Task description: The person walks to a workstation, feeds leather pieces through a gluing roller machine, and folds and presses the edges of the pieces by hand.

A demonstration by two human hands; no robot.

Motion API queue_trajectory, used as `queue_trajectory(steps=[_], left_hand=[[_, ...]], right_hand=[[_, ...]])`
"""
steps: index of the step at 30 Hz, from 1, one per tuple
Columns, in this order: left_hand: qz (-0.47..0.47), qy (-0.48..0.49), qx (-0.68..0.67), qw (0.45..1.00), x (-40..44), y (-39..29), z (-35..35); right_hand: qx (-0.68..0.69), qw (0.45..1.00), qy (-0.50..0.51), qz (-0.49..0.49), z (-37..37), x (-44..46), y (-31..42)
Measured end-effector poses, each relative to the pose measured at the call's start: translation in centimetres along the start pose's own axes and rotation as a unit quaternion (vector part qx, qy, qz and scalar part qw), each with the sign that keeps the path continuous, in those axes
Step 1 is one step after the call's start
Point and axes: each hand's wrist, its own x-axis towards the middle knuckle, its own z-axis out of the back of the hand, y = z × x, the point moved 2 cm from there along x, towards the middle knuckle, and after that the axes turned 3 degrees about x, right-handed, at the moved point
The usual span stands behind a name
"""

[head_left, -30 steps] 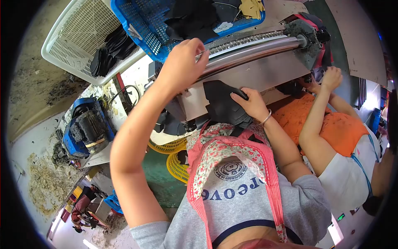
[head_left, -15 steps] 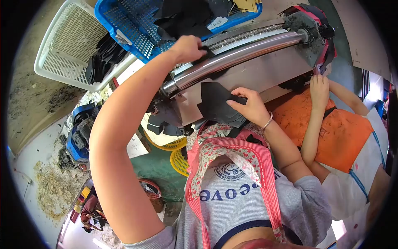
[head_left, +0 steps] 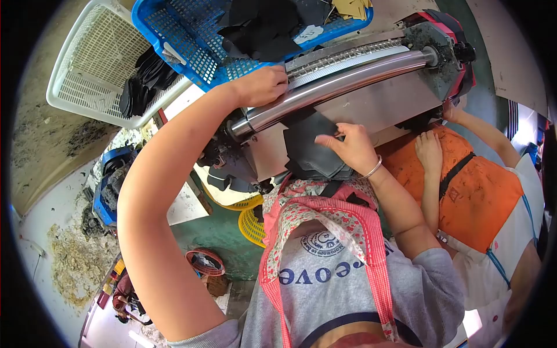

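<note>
My left hand (head_left: 262,86) is at the far side of a shiny metal roller (head_left: 342,81), its fingers curled down. What they hold, if anything, is hidden. On the near side, my right hand (head_left: 352,149) is closed at the right edge of a stack of black cut sheets (head_left: 316,153), thumb on top. The stack lies on the machine's flat metal plate (head_left: 377,113) and overhangs toward my apron (head_left: 336,203). Its upper end reaches up to the roller's near side.
Behind the machine stand a blue basket (head_left: 194,43) and a white basket (head_left: 87,69), both with black pieces. A co-worker in an orange apron (head_left: 478,194) is at the right, one hand (head_left: 429,152) resting on it. Yellow baskets (head_left: 250,226) stand below on the green floor (head_left: 232,249).
My left hand has lowered slightly behind the roller, and the black piece by its fingers no longer shows. The black sheets under my right hand now reach the roller. The co-worker's hand has moved down.
</note>
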Motion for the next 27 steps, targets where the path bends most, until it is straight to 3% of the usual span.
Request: queue_trajectory(steps=[2,6,7,10,13,14,15,17,20,23,27], left_hand=[[0.007,-0.011,-0.010,1.000,-0.1,0.2,0.2],[-0.007,-0.136,0.039,0.990,-0.4,0.1,1.8],[0.050,-0.118,0.021,0.992,-0.3,0.1,2.4],[0.013,-0.251,0.094,0.963,-0.2,-0.8,3.2],[-0.063,-0.105,0.225,0.967,-0.6,-1.4,2.3],[-0.166,-0.028,0.206,0.964,-0.6,-0.2,0.9],[-0.055,-0.015,0.114,0.992,-0.5,-0.1,-0.1],[-0.138,-0.012,0.175,0.975,-0.5,0.9,-0.1],[0.001,0.006,0.061,0.998,0.1,0.6,-0.1],[0.035,-0.008,0.019,0.999,0.2,0.4,0.2],[0.025,-0.197,0.031,0.980,0.1,-0.1,1.8]], right_hand=[[0.037,0.999,-0.003,0.022,0.1,-0.3,0.1],[0.059,0.997,0.027,0.033,0.7,-0.3,0.1],[0.060,0.997,0.031,0.033,0.7,-0.2,-0.1],[0.016,0.997,0.064,-0.034,1.0,0.3,1.0],[0.012,0.999,0.034,-0.019,0.7,0.8,0.9],[0.008,0.999,0.031,-0.026,0.6,0.8,0.8],[0.003,0.999,0.028,-0.033,0.6,0.8,0.8],[0.008,0.999,0.044,-0.028,0.8,0.6,1.0],[0.001,0.997,0.076,0.026,1.3,0.1,0.9],[0.022,0.998,0.061,0.022,1.0,0.1,0.1],[0.010,0.997,0.074,-0.003,1.0,0.5,0.3]])
